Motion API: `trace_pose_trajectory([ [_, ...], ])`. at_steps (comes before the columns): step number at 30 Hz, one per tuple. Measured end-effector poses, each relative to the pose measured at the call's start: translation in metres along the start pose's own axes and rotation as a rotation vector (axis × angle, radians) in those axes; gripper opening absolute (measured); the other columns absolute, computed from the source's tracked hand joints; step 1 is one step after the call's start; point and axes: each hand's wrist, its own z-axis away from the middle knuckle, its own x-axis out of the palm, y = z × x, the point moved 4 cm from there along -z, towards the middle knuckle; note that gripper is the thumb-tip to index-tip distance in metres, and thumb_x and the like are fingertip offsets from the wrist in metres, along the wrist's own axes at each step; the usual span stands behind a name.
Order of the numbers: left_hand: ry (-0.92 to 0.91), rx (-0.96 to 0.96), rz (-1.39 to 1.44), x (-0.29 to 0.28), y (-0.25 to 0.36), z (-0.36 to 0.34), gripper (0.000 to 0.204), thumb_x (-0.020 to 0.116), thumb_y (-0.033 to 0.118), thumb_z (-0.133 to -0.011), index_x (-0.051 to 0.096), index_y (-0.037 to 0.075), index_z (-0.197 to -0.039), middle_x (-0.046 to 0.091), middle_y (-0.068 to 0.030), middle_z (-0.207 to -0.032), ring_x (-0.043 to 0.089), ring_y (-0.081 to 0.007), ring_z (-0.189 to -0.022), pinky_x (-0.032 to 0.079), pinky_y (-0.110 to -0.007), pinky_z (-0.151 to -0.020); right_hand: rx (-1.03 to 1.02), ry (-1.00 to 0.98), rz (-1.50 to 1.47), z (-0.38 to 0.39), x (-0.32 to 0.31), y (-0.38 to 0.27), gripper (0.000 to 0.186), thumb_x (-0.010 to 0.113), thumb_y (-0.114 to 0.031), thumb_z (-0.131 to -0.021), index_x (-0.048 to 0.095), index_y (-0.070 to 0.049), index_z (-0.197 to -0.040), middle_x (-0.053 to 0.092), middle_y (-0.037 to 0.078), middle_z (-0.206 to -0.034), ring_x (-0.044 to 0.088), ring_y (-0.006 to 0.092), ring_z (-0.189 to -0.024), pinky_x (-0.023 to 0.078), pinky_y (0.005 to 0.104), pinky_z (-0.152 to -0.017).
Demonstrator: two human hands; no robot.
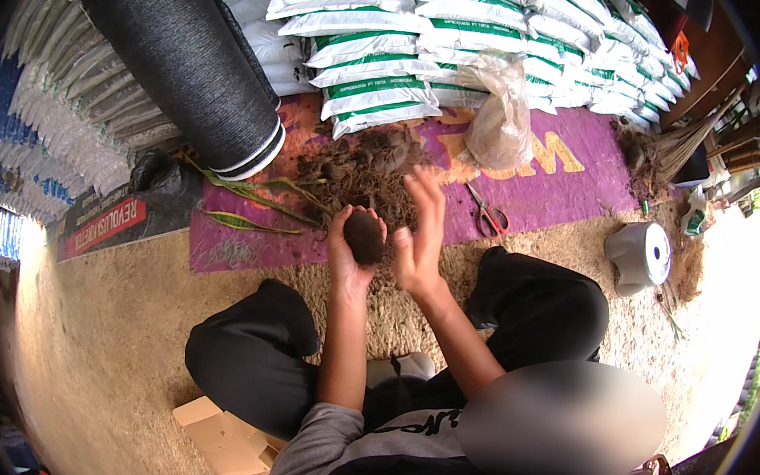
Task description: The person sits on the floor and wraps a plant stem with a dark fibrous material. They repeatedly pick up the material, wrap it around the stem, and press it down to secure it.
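Observation:
My left hand (351, 266) is wrapped round a dark, rounded lump of soil (364, 237). Just to its right, my right hand (420, 234) is raised open, fingers apart, palm toward the lump. Behind both hands lies a loose heap of dark, fibrous soil (344, 173) on a purple printed sheet (574, 209). Long green leaves with yellow edges (250, 225) lie left of the heap. Red-handled scissors (492, 218) rest on the sheet to the right of my right hand.
Stacked white-and-green sacks (375, 59) line the back, with a dark mesh roll (180, 75) at left. A cloudy plastic bag (501, 125) sits behind the scissors. A grey roll-like container (639, 257) and straw broom (685, 146) are at right, flattened cardboard (217, 433) at lower left.

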Motion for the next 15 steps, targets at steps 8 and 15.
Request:
trace_pose_trajectory([
  [8,-0.19,0.025,-0.332,0.001,-0.03,0.011,0.028,0.05,0.033,-0.091,0.056,0.007,-0.1,0.056,-0.0057,-0.096,0.054,-0.0151,-0.089,0.044,-0.03,-0.078,0.02,-0.126,0.043,0.013,0.018,0.008,0.046,0.052,-0.025,-0.082,0.05,0.0,-0.121,0.045,0.02,-0.128,0.04,0.037,-0.121,0.026,0.0493,-0.103],
  [15,-0.15,0.114,-0.362,0.01,-0.003,0.015,0.067,0.027,0.06,-0.091,0.048,0.004,-0.122,0.055,-0.008,-0.114,0.051,-0.0212,-0.109,0.039,-0.036,-0.096,0.206,-0.118,-0.121,0.017,0.03,0.014,0.034,0.061,-0.012,-0.079,0.057,0.002,-0.109,0.055,0.02,-0.114,0.054,0.034,-0.106,0.042,0.04,-0.092],
])
